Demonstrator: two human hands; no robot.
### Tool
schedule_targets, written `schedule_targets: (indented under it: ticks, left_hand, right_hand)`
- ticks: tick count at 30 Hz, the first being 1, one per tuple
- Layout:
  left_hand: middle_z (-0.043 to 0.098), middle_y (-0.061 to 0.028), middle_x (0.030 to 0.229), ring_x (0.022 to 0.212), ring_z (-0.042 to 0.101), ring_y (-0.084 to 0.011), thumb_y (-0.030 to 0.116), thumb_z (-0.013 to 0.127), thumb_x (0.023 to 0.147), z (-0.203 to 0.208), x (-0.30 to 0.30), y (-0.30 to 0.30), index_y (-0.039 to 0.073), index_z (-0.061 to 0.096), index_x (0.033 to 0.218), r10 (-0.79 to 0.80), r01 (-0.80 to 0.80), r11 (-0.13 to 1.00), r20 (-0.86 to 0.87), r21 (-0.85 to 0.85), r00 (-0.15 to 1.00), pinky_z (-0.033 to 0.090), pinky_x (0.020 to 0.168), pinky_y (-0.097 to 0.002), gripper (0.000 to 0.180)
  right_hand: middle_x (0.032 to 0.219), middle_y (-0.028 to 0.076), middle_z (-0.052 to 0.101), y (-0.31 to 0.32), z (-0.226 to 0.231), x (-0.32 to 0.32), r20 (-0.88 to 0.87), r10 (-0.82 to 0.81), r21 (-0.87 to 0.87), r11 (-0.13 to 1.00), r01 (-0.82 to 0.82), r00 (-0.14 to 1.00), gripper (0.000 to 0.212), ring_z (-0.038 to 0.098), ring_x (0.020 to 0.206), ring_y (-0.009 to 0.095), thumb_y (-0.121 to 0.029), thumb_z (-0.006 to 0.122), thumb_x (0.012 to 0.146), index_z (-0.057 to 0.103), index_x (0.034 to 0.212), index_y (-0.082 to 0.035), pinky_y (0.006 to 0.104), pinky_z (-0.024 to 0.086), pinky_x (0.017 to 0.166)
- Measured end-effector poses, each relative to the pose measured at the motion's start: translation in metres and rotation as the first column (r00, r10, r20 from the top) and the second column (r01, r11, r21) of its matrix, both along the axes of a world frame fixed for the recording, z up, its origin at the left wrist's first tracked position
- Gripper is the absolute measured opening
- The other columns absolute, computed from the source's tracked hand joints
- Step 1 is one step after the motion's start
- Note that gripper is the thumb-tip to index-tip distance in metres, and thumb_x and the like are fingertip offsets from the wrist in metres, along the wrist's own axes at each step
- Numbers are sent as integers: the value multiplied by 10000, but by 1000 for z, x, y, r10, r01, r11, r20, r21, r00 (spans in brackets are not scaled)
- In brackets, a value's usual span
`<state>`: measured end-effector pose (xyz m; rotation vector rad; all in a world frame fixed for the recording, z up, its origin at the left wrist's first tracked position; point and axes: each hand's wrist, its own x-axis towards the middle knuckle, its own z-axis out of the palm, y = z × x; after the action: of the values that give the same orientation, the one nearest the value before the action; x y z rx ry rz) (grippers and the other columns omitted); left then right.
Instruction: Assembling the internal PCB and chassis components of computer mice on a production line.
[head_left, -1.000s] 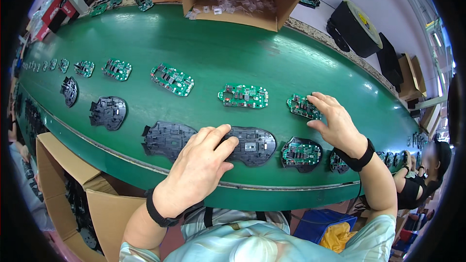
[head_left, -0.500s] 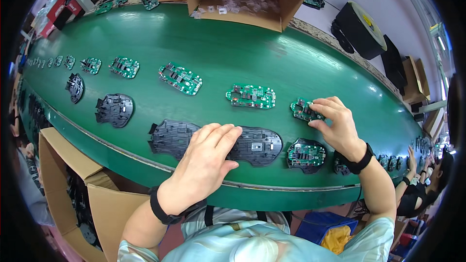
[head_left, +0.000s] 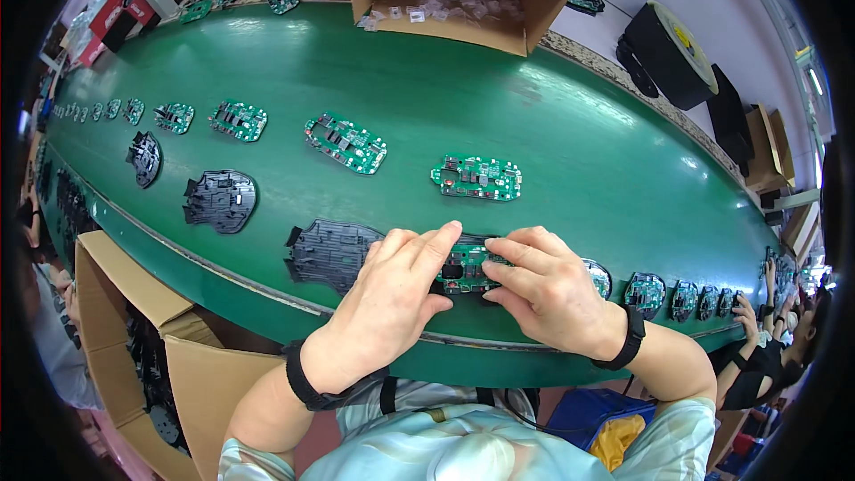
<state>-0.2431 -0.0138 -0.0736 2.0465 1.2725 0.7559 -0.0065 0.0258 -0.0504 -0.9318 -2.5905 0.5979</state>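
A green circuit board sits over a black plastic shell near the belt's front edge. My right hand pinches the board's right part, with fingertips on its top and thumb at its near side. My left hand is closed around the left end of the same shell, its index finger along the far side and thumb at the near side. Its palm hides most of that end. Just left of it lies another black shell with no board in it. How far the board is seated cannot be seen.
Loose circuit boards line the green belt. Bare shells lie at left, shells with boards at right. A carton of small clear parts stands behind; a carton of black parts is at lower left. Another person's hand is at far right.
My right hand has brought the circuit board leftward and nearer, onto the shell by my left hand. My left hand stays at the shell. The pieces on the belt have shifted right.
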Motion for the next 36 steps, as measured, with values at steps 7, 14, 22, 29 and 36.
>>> schedule_targets:
  ticks: [7, 14, 22, 29, 36]
  left_hand:
    - [613, -162, 1345, 1114, 583, -343, -15, 840, 715, -1, -5, 2, -12, 438, 1514, -39, 39, 999, -6, -29, 999, 484, 992, -448, 895]
    - [641, -174, 1310, 1089, 601, -372, 3, 872, 689, 2, -6, 6, 8, 462, 1497, -53, 53, 999, 1, -7, 999, 520, 961, -448, 906]
    - [635, -174, 1314, 1120, 603, -373, -9, 859, 703, 7, -3, 7, 3, 492, 1464, -54, 53, 998, -35, -25, 998, 522, 976, -452, 845]
    - [648, -185, 1290, 1136, 613, -378, 2, 868, 705, 4, -3, 10, 1, 534, 1426, -37, 36, 998, -32, -41, 999, 524, 979, -450, 794]
    - [653, -192, 1287, 1141, 620, -383, 24, 876, 718, 1, -4, 12, 2, 555, 1404, -27, 27, 999, 0, -45, 1000, 527, 978, -452, 758]
  right_hand:
    - [1192, 154, 696, -2, -4, -5, 24, -23, -16, 1000, 24, 999, 337, 638, 1096, 327, -74, 844, 711, 741, 1017, 22, 434, 529, 882]
    - [1170, 155, 699, -2, -4, -9, 18, -49, -9, 999, 49, 999, 326, 632, 1101, 323, -67, 838, 702, 748, 1000, 27, 434, 525, 883]
    - [1132, 155, 700, -2, -7, -12, -15, -62, 12, 998, 62, 998, 297, 627, 1076, 320, -59, 822, 691, 754, 962, 41, 427, 513, 864]
    - [1110, 156, 684, -3, -10, -13, -4, -71, 36, 997, 71, 997, 307, 620, 1069, 320, -69, 823, 682, 753, 958, 44, 430, 506, 856]
    - [1119, 158, 678, -2, -8, -11, -7, -75, 46, 996, 75, 997, 310, 620, 1076, 323, -78, 823, 686, 753, 965, 40, 435, 506, 862]
